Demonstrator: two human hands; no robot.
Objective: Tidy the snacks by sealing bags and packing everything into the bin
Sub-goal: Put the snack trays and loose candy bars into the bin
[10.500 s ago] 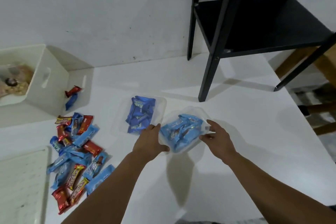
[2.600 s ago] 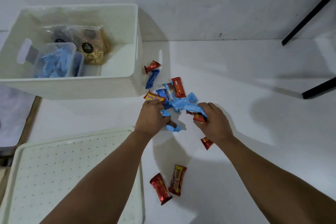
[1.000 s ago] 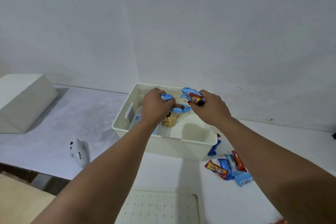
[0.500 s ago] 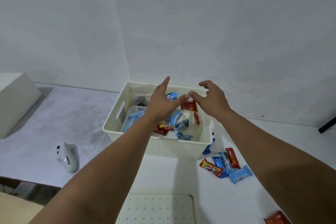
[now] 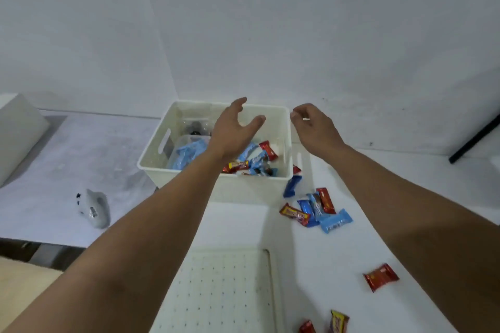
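Observation:
A white plastic bin (image 5: 186, 173) stands on the white table against the wall. Inside lie a clear tub of blue candies (image 5: 186, 153), a dark snack bag (image 5: 195, 127) and loose red and blue wrapped candies (image 5: 255, 161). My left hand (image 5: 232, 130) hovers over the bin, fingers spread, holding nothing. My right hand (image 5: 313, 127) hangs above the bin's right rim, fingers loosely curled and empty. A small cluster of candies (image 5: 316, 209) lies on the table right of the bin, with a blue one (image 5: 291, 186) leaning on its wall.
The bin's white perforated lid (image 5: 224, 289) lies flat in front of me. A red candy (image 5: 380, 277) and two more (image 5: 328, 323) sit at the near right. A white figurine (image 5: 94, 208) lies on the lower surface to the left, near a white box (image 5: 19, 132).
Both hands carried a handful of candies over the bin and dropped them in. Since then the hands have spread apart and lifted slightly, and the candies have settled in the bin.

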